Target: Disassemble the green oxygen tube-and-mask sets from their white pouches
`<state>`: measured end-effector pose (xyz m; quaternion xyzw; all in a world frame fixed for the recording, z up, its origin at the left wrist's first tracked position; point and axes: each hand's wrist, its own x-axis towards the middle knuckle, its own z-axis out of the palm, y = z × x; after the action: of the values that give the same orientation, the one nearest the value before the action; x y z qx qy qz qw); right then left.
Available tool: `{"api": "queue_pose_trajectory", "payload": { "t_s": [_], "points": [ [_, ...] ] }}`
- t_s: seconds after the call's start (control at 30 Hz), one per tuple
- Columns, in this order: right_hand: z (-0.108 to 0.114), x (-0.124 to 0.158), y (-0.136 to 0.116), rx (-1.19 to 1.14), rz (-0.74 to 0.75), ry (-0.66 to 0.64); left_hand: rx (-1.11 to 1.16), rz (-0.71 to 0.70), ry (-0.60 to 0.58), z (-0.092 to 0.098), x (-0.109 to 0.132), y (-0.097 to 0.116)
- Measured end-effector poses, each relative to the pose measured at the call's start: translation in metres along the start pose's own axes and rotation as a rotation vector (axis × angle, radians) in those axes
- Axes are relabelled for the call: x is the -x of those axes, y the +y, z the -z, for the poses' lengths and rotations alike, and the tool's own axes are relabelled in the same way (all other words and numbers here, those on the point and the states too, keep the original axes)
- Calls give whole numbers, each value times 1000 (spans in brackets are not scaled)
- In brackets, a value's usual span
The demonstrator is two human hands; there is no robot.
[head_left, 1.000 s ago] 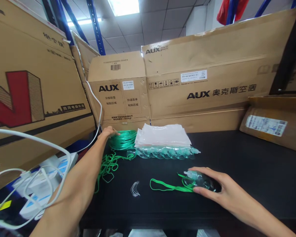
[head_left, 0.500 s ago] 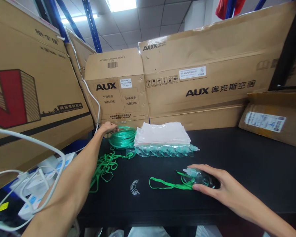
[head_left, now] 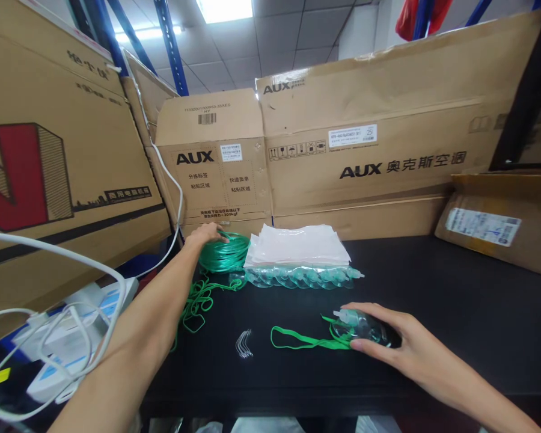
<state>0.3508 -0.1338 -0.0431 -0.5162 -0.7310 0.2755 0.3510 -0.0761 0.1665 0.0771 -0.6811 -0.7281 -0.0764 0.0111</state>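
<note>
My right hand (head_left: 388, 334) is closed around a clear greenish oxygen mask (head_left: 363, 325), its fingers on top and the thumb below. The mask's white connector points left, and a green elastic strap (head_left: 306, 341) loops out from it over the black table. Far left, my left hand (head_left: 208, 232) reaches over a coil of green tubing (head_left: 224, 254), fingers stretched across its top and nothing visibly lifted. Its fingertips partly overlap the coil. Loose green straps (head_left: 201, 304) lie in front of the coil. Several thin metal strips (head_left: 244, 344) rest between the hands.
White sheets (head_left: 297, 245) lie behind a row of stacked masks (head_left: 302, 276) at mid-table. Cardboard boxes (head_left: 365, 144) wall the back and left. Another carton (head_left: 500, 219) sits at the right. White cables (head_left: 90, 270) and a power strip (head_left: 67, 367) crowd the left, beside my forearm.
My left hand has moved a little right, from the coil's back left edge onto its top. The right hand keeps its hold on the oxygen mask, almost still.
</note>
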Motion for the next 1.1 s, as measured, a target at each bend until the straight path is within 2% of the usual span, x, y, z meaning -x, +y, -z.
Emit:
{"api": "queue_pose_trajectory", "payload": {
  "t_s": [0.4,0.7,0.87,1.1],
  "points": [
    [0,0,-3,-20,-6,-6,-315,-215,102,-6,18,21],
    [1,0,-2,-43,14,-24,-353,-264,162,-4,22,27],
    [2,1,-5,-55,9,-11,-292,-199,345,13,36,19],
    [3,-2,-5,-67,15,-13,-135,2,677,59,62,13]
  ]
}}
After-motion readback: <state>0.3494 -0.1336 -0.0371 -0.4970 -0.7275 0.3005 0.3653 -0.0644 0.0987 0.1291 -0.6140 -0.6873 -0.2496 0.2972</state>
